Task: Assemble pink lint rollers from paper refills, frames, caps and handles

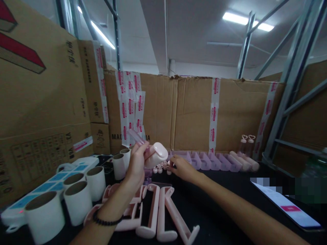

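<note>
My left hand (138,161), with a dark beaded bracelet at its wrist, is closed around a pale pink rounded plastic part (156,156). A clear pinkish tube (137,136) sticks out past the same hand's fingers, up and to the left. My right hand (182,167) reaches in from the right, its fingertips pinched on a small pink knob-like piece (169,164). Several similar small pink pieces (159,167) lie on the black tabletop between the hands. Long pink plastic frames (153,211) lie nearer to me, partly hidden by my left forearm.
White open cylinders (78,202) stand at the left beside a white power strip (55,185). Translucent purple trays (209,161) line the back, followed by pink cylinders (242,161) and heart-topped wands (247,144). A phone (288,204) lies right. Cardboard walls (194,112) enclose the table.
</note>
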Available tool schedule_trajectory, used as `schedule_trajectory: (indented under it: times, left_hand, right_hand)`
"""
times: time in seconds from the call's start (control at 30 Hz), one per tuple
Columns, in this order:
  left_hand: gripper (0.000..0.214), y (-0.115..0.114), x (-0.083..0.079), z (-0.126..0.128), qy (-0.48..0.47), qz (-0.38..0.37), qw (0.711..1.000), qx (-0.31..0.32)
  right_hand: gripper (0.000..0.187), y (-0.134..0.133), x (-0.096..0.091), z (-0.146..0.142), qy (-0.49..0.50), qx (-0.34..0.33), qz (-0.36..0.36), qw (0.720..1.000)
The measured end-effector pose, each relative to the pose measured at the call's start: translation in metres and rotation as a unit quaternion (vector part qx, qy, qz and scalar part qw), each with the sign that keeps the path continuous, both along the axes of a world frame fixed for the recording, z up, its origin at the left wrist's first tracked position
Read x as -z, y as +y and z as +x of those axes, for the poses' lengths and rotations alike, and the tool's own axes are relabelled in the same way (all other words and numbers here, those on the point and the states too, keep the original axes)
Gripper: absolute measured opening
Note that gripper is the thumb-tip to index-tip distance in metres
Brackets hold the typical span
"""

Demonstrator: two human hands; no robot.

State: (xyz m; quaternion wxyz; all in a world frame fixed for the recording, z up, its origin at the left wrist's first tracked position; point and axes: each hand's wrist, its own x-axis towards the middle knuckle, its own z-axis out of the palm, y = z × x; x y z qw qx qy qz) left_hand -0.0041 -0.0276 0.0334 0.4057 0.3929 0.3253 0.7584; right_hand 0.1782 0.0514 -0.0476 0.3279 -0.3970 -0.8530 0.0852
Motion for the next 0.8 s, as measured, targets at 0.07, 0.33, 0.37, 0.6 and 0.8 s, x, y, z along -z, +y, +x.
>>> schedule_trajectory:
  times: [0.07,0.33,0.37,0.6,0.8]
  left_hand:
    - [0.038,-0.004,-0.002,0.002,0.029,0.003,0.999,0.016]
    - [0.032,-0.028,-0.001,0.018,0.345,0.111,0.926,0.100]
    - [0.027,-0.032,0.000,0.020,0.368,0.121,0.915,0.111]
    - [0.017,-0.041,0.001,0.021,0.493,0.159,0.851,0.084]
    - [0.026,-0.044,0.004,0.024,0.617,0.176,0.767,0.023]
  right_hand:
    - [0.019,-0.007,-0.004,0.008,0.032,-0.004,-0.004,0.999]
    - [0.029,-0.075,-0.087,0.032,0.431,-0.118,-0.101,0.889]
    - [0.027,-0.084,-0.096,0.031,0.463,-0.132,-0.105,0.870]
    - [0.027,-0.114,-0.110,0.036,0.394,-0.162,-0.131,0.895]
    - [0.031,-0.133,-0.113,0.046,0.162,-0.099,-0.047,0.981]
